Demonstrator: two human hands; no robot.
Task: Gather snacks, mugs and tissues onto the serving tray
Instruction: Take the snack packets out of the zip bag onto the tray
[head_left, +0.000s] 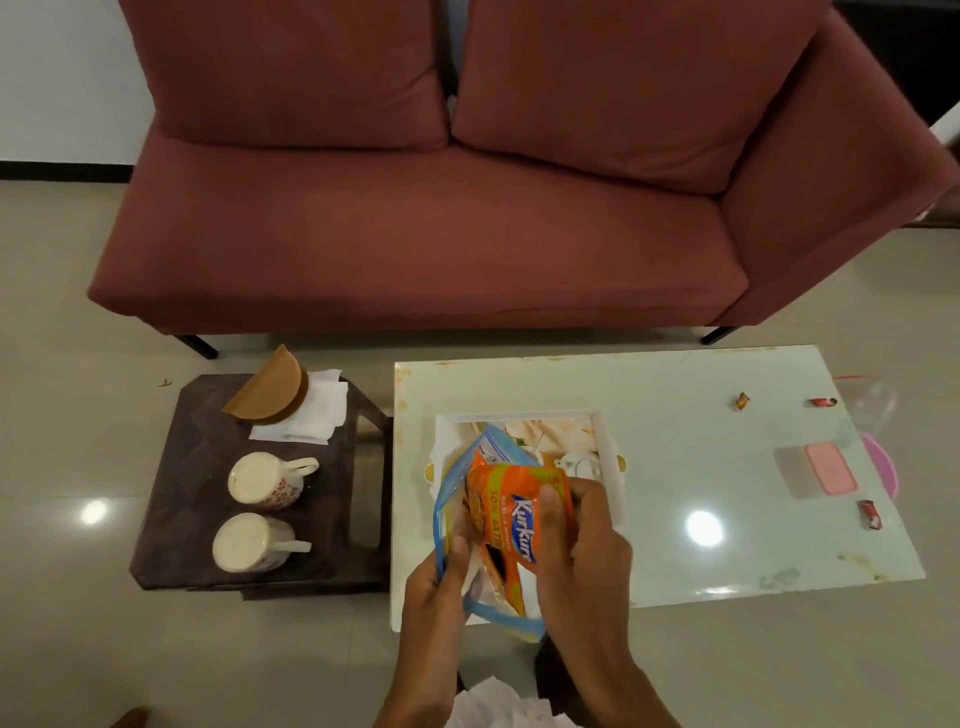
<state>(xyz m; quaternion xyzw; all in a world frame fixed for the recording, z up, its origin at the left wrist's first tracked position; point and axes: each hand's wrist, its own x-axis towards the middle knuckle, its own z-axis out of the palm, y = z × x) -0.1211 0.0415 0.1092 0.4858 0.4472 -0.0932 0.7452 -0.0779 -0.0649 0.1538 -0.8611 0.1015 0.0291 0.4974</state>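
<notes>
Kurkure packet (519, 512), the orange snack one, is in mid-air low in the middle of the frame, pinched between both hands right over the serving tray (610, 452). Right hand (582, 540) has its thumb clamped across the front of the packet, left hand (441, 577) is gripping the edge of a clear zip bag with a blue rim (488, 519) that's wrapped around it. Can't honestly tell if the packet is going into the zip bag or coming out

What I'd worry about: that zip bag is floppy and its lower end hangs past the near edge of the white bench (701, 467), so if the left hand lets go early the whole lot could slide off onto the floor rather than the tray. Squeezing the packet that hard might also crush what's inside, I'd guess

Containers: the tray looks like it has nothing loaded yet, only its printed picture showing, though the hands hide the near half. Two mugs (262, 480) sit on the dark side bench (171, 493) at left of frame; both look pale inside, can't tell if that's liquid or just glaze, so tipping them on the way over could spill. Tissues (317, 415) are in a brown holder (265, 397) above the mugs. Right side of frame has a clear box with a pink lid (821, 470), contents not visible, plus loose candy wrappers (823, 401) scattered about
</notes>
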